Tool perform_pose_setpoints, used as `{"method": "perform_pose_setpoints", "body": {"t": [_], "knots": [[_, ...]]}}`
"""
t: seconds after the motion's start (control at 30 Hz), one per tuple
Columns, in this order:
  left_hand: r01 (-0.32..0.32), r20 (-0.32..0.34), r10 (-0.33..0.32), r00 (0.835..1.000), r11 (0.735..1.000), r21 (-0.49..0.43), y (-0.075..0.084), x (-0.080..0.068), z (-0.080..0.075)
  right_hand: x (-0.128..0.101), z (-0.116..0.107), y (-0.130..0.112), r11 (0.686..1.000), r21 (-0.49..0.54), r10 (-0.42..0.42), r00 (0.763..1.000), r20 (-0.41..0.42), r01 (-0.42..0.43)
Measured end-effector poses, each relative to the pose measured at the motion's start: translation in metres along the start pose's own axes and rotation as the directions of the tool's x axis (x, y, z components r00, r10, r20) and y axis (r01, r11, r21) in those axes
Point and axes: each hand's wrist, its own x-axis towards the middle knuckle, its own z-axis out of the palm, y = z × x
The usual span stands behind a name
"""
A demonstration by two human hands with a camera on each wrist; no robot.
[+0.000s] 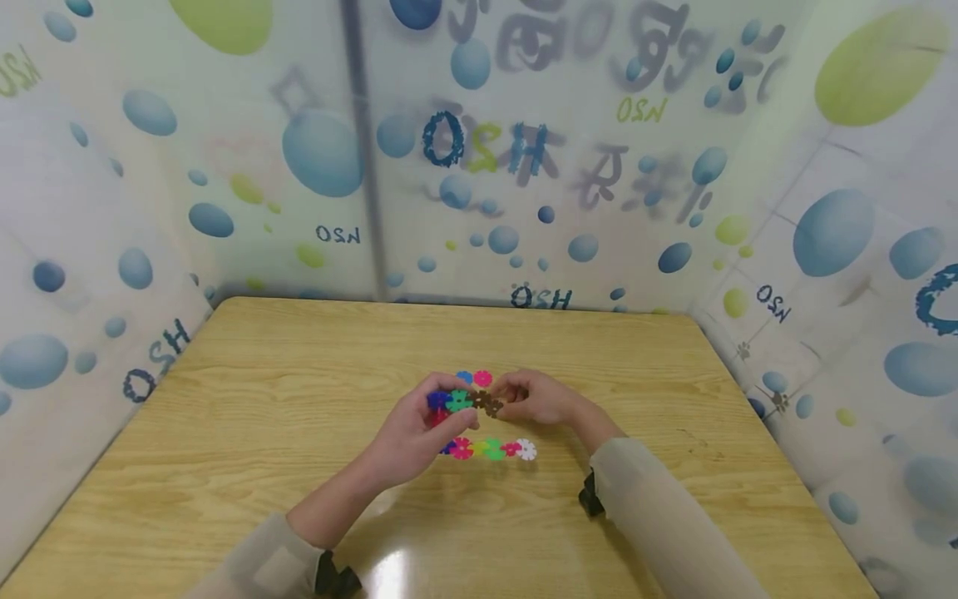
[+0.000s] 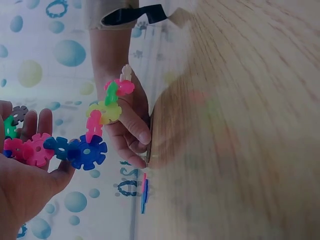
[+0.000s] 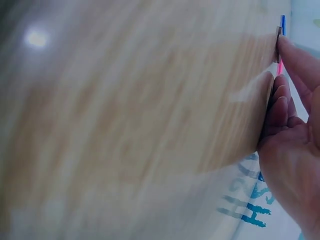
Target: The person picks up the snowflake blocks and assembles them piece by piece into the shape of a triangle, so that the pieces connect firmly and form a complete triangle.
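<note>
My left hand (image 1: 415, 428) holds a chain of notched plastic snowflake discs, pinched between thumb and fingers. In the left wrist view the chain bends from a green disc past pink and blue discs (image 2: 89, 152), then a yellow disc (image 2: 104, 113), to a white end disc (image 2: 126, 73). A dark brown disc (image 2: 20, 114) sits at its other end, beside the green one. My right hand (image 1: 535, 398) is down at the tabletop, thumb and fingertips around a loose brown disc (image 1: 494, 408). That disc shows edge-on at the fingertips in the right wrist view.
A blue disc (image 1: 465, 377) and a pink disc (image 1: 482, 378) lie on the wooden table (image 1: 299, 349) just beyond my hands. Walls patterned with bubbles and letters (image 1: 486, 208) enclose the table's back and sides. Light glares off the near tabletop.
</note>
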Motion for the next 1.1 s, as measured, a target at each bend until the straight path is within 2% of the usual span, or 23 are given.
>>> {"method": "perform_pose_setpoints", "body": {"t": [0.3,0.47,0.57,0.7,0.83,1.0,1.1], "knots": [[0.004,-0.003,-0.004,1.000,1.000,0.015,-0.002,0.000,0.001,-0.006,0.002,0.003,1.000,0.020,0.013,0.999,-0.039,-0.012],[0.008,-0.004,-0.008,1.000,1.000,0.010,-0.001,0.000,0.001,-0.017,0.001,0.002,0.999,0.039,-0.010,0.995,-0.096,0.014],[0.005,-0.001,-0.005,1.000,1.000,0.004,-0.001,0.001,0.001,-0.028,-0.001,0.000,0.994,0.093,-0.038,0.990,-0.134,0.051],[-0.007,0.007,0.007,1.000,1.000,-0.006,-0.002,0.001,0.002,-0.047,-0.005,-0.008,0.969,0.221,-0.068,0.982,-0.177,0.107],[-0.017,0.007,0.017,1.000,1.000,-0.015,-0.001,0.001,0.003,-0.067,-0.007,-0.019,0.934,0.332,-0.068,0.979,-0.190,0.130],[-0.024,0.006,0.025,1.000,0.999,-0.031,-0.001,0.001,0.003,-0.088,-0.005,-0.033,0.886,0.436,-0.084,0.979,-0.187,0.159],[-0.026,0.014,0.026,1.000,0.999,-0.024,-0.002,0.001,0.004,-0.095,-0.003,-0.040,0.860,0.460,-0.147,0.969,-0.196,0.223]]}}
